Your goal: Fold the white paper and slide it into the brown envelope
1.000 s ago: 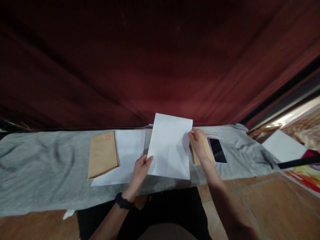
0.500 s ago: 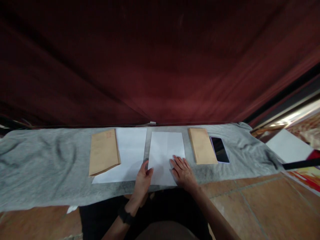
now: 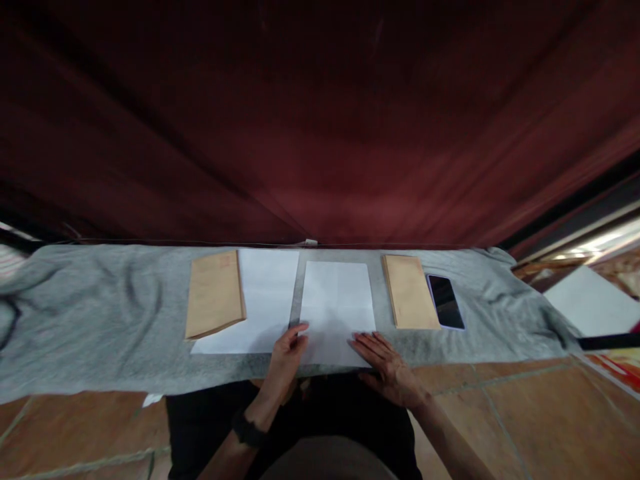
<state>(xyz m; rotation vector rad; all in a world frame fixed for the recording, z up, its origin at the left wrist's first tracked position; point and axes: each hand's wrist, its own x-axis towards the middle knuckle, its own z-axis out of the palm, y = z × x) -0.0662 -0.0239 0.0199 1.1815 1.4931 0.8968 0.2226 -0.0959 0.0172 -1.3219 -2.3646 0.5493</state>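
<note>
The middle white sheet (image 3: 337,290) lies flat on the grey cloth (image 3: 105,320); I judge it light, limp, easily creased, best taken by side edges; my right grip (image 3: 386,363) lies spread at its near right corner; whether my left grip (image 3: 288,352) pinches its left edge, I cannot tell.

Black wristband (image 3: 249,429), bare forearms (image 3: 440,427), black trousers (image 3: 335,410)
</note>
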